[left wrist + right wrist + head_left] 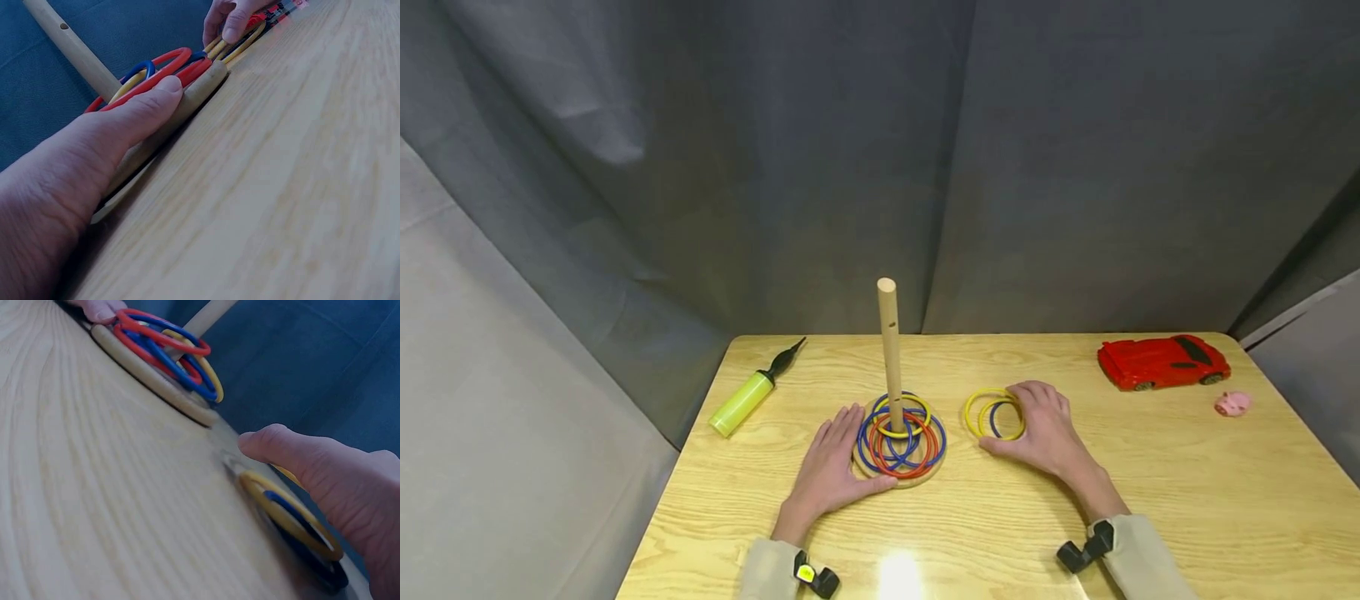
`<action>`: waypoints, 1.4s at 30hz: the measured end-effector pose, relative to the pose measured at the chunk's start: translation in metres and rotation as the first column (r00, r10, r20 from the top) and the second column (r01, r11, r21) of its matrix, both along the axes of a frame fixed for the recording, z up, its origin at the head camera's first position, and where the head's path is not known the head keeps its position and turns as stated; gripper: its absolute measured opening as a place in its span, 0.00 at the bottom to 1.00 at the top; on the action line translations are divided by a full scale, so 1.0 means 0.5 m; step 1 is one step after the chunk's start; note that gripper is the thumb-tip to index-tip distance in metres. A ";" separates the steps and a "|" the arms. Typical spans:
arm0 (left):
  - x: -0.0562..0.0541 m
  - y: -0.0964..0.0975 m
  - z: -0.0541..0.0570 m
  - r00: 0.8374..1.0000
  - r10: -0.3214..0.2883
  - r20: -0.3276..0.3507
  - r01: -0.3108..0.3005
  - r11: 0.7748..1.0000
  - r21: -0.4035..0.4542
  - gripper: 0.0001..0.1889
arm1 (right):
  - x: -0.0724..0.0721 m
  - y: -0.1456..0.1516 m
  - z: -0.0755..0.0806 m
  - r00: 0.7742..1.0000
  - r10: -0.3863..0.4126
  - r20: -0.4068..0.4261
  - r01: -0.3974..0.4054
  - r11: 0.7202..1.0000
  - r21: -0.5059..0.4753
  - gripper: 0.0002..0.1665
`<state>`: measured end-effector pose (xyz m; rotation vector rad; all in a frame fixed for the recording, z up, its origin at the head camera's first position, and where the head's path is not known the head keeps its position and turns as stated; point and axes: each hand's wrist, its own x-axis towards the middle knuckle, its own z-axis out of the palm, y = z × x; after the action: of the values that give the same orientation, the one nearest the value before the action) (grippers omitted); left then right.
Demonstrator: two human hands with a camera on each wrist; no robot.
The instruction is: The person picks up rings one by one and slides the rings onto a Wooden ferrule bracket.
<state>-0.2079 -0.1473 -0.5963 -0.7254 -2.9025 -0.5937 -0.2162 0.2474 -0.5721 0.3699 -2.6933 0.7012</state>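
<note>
A round wooden base (917,482) carries an upright wooden peg (891,358), with several red, blue and yellow rings (934,454) piled around its foot. My left hand (831,467) lies along the left side of the base. Its thumb (147,109) rests at the front rim, close against the red rings. To the right, my right hand (1048,429) arches over the right side of some loose yellow rings (972,415) and a blue ring (994,421). In the right wrist view its thumb (281,445) extends just above these rings; its other fingers are mostly hidden there.
A yellow-green hand pump (745,402) with a black nozzle lies at the table's left. At the far right are a red toy car (1161,362) and a small pink pig toy (1232,403). A dark grey curtain (850,167) hangs behind the wooden table (970,533).
</note>
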 end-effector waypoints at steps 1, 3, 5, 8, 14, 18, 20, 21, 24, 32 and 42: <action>0.000 -0.001 -0.001 1.000 0.000 0.000 0.000 1.000 -0.001 0.69 | 0.001 -0.001 0.003 1.000 0.001 -0.004 -0.001 1.000 -0.006 0.60; 0.001 -0.002 -0.002 1.000 0.000 0.001 0.000 1.000 -0.003 0.69 | 0.003 -0.003 0.009 1.000 0.003 -0.013 -0.003 1.000 -0.013 0.61; 0.001 -0.003 -0.003 1.000 0.003 0.008 -0.003 1.000 -0.006 0.69 | 0.005 -0.006 0.016 1.000 0.008 -0.020 -0.008 1.000 -0.017 0.61; 0.001 -0.005 -0.004 1.000 0.005 0.017 -0.005 1.000 -0.009 0.69 | 0.007 -0.011 0.025 1.000 0.011 -0.023 -0.011 1.000 -0.014 0.62; -0.002 -0.007 -0.007 1.000 0.012 0.026 -0.012 1.000 -0.010 0.70 | 0.014 -0.023 0.043 1.000 0.013 0.012 -0.013 1.000 -0.014 0.62; -0.002 -0.007 -0.006 1.000 0.013 0.026 -0.013 1.000 -0.008 0.70 | 0.018 -0.031 0.052 1.000 0.021 0.020 -0.021 1.000 -0.020 0.62; -0.001 -0.007 -0.004 1.000 0.013 0.026 -0.013 1.000 -0.009 0.70 | 0.020 -0.035 0.057 0.999 0.026 0.019 -0.025 0.999 -0.021 0.62; -0.001 -0.007 -0.003 1.000 0.012 0.022 -0.011 1.000 -0.005 0.70 | 0.021 -0.037 0.060 0.999 0.029 0.015 -0.029 0.999 -0.021 0.62; 0.000 -0.005 0.001 1.000 0.008 0.017 -0.008 1.000 -0.005 0.69 | 0.025 -0.042 0.071 0.999 0.042 0.001 -0.042 0.999 -0.021 0.61; -0.002 0.001 0.003 1.000 -0.005 0.006 0.005 1.000 -0.010 0.69 | 0.038 -0.052 0.125 0.995 0.082 -0.061 -0.085 0.995 -0.045 0.56; 0.000 0.001 0.000 1.000 0.004 0.002 -0.004 1.000 -0.005 0.69 | 0.023 -0.078 0.242 0.985 0.162 -0.061 -0.166 0.983 -0.074 0.50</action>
<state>-0.2078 -0.1469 -0.5963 -0.7199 -2.9073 -0.5866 -0.2045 0.2086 -0.4509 0.5877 -2.5954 0.8284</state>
